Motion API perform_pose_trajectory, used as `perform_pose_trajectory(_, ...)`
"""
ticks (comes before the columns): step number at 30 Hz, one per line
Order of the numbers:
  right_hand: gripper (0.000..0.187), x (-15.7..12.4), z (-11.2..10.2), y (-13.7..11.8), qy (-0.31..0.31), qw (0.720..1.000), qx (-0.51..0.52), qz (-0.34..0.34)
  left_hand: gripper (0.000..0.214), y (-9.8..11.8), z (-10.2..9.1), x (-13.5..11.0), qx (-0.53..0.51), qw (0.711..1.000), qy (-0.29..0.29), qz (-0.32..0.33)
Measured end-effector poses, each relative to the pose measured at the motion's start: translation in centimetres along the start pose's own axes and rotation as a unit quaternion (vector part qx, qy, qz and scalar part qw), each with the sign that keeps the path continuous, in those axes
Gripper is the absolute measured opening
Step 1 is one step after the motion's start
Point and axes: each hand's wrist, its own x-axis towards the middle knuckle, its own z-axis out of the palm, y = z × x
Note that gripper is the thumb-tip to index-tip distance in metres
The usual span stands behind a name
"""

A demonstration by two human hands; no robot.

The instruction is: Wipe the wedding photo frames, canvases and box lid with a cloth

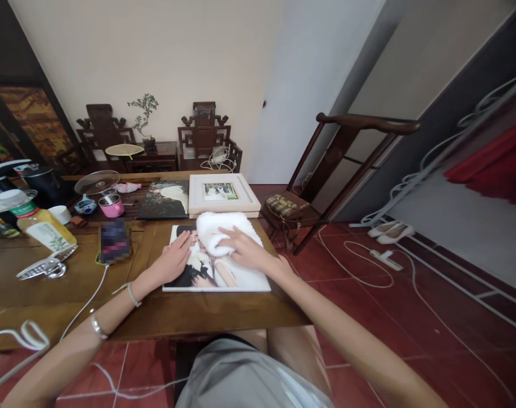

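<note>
A large photo print [241,277] lies flat on the wooden table [190,314] in front of me. My left hand [175,259] rests flat on its left edge, fingers stretched out. My right hand [246,248] presses down on a white cloth [218,229] that lies over the upper part of the print. Behind it lie a white framed photo [222,193] and a dark unframed print [166,199].
On the table's left are a phone [114,242] on a white cable, a pink cup [111,206], a small fan [97,182], bottles and a kettle. A dark wooden chair [325,170] stands to the right. Cables and a power strip [384,259] lie on the red tile floor.
</note>
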Motion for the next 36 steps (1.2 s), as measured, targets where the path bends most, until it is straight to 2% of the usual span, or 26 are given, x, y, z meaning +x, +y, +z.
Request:
perform_pose_trajectory(3, 0.057, 1.1, 0.3, 0.9, 0.020, 0.999, -0.016, 0.028, 0.054, 0.3, -0.2, 0.0, 0.002, 1.000, -0.006, -0.005)
perform_pose_trajectory(5, 0.057, 0.7, 0.5, 0.2, 0.020, 0.999, -0.014, 0.031, 0.053, 0.4, -0.3, -0.1, -0.003, 1.000, -0.003, -0.008)
perform_pose_trajectory(7, 0.058, -0.8, 0.6, -1.3, 0.011, 1.000, -0.004, 0.020, 0.052, 0.5, -0.4, -0.1, -0.008, 1.000, -0.001, -0.009)
perform_pose_trajectory(12, 0.057, -6.5, 0.6, -6.6, -0.019, 0.999, 0.023, -0.032, 0.053, 0.6, -0.4, -0.2, -0.018, 1.000, 0.002, -0.009)
perform_pose_trajectory(16, 0.056, -8.5, 0.4, -8.3, -0.039, 0.997, 0.031, -0.056, 0.052, 0.8, -0.5, -0.2, -0.018, 1.000, 0.000, -0.016)
perform_pose_trajectory(19, 0.057, -7.4, 0.5, -7.5, -0.037, 0.998, 0.031, -0.045, 0.053, 0.9, -0.6, -0.2, -0.014, 1.000, -0.005, -0.017)
perform_pose_trajectory(26, 0.054, -0.7, 1.0, -2.9, -0.002, 1.000, -0.005, 0.010, 0.054, 0.8, -0.7, -0.2, -0.011, 1.000, -0.004, -0.013)
perform_pose_trajectory(29, 0.055, 1.4, 1.1, -1.7, 0.006, 0.999, -0.018, 0.033, 0.054, 0.9, -0.8, -0.2, -0.012, 1.000, -0.010, -0.017)
perform_pose_trajectory(32, 0.055, 1.6, 1.1, -2.0, 0.010, 0.999, -0.026, 0.034, 0.055, 0.8, -0.8, -0.2, -0.013, 0.999, -0.018, -0.025)
perform_pose_trajectory(36, 0.055, -1.5, 1.0, -4.9, -0.016, 1.000, -0.003, 0.006, 0.054, 0.7, -0.7, -0.1, -0.022, 0.999, -0.013, -0.024)
